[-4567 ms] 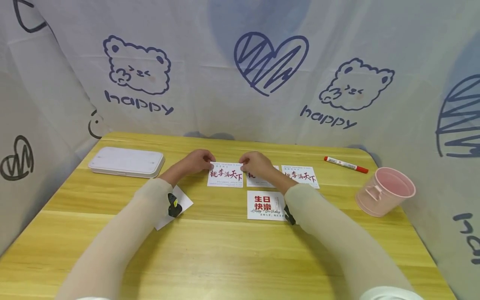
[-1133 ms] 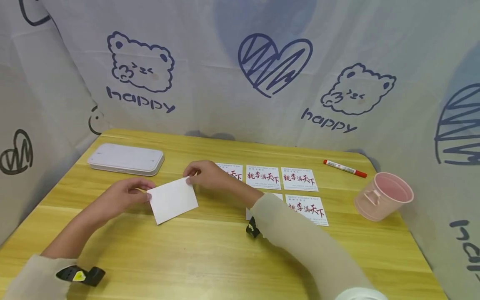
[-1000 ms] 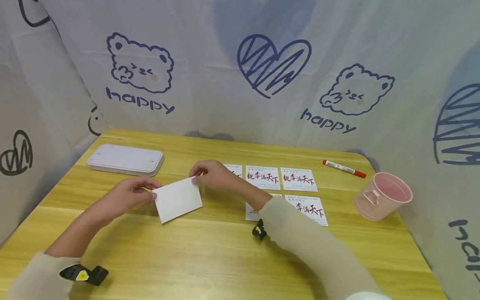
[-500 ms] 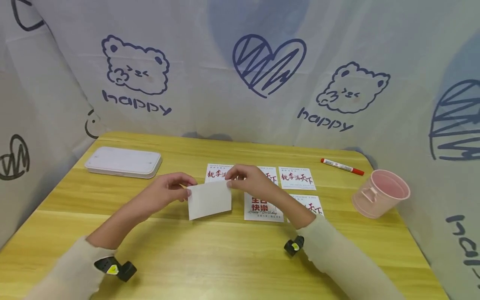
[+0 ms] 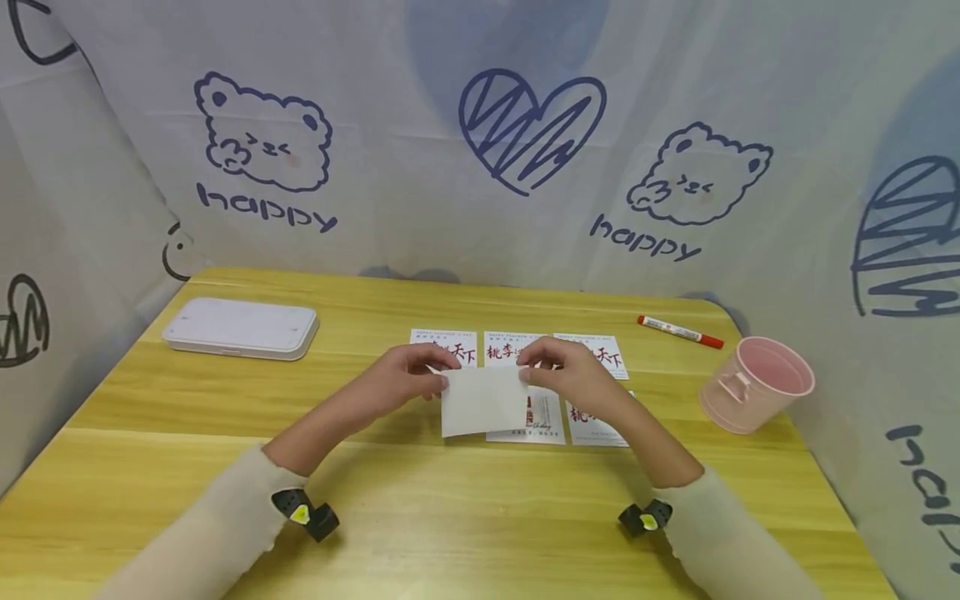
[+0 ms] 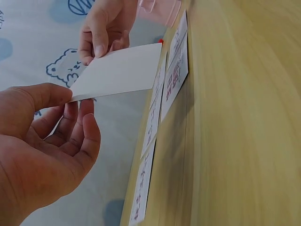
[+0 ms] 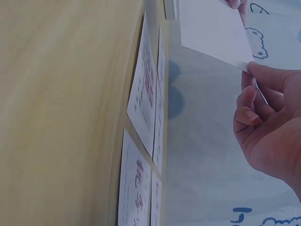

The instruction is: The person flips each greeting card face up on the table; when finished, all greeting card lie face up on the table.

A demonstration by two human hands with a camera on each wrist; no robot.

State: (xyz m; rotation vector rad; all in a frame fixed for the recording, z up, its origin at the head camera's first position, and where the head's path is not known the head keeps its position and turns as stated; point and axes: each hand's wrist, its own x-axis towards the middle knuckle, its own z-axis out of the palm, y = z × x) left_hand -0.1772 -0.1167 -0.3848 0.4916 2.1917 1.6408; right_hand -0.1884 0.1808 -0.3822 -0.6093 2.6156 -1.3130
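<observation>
A blank white card (image 5: 483,402) is held up between both hands, clear of the table in the wrist views. My left hand (image 5: 408,375) pinches its upper left corner between thumb and fingers. At the upper right corner, my right hand (image 5: 573,375) pinches it the same way. The side with no print faces the head camera. Behind and below it, a birthday card (image 5: 551,417) with red characters lies partly covered. Three cards with dark red writing form a back row: a left card (image 5: 442,337), a middle card (image 5: 498,350) and a right card (image 5: 611,358). Another such card (image 5: 592,429) lies right of the birthday card.
A white flat case (image 5: 240,325) sits at the back left of the wooden table (image 5: 450,533). Toward the right lie a red-and-white marker (image 5: 678,331) and a pink cup (image 5: 750,392). A printed cloth (image 5: 405,167) hangs behind the table.
Over the last second, both hands have carried the blank-sided card rightward from the left of the table to in front of the birthday card. It has also been turned level.
</observation>
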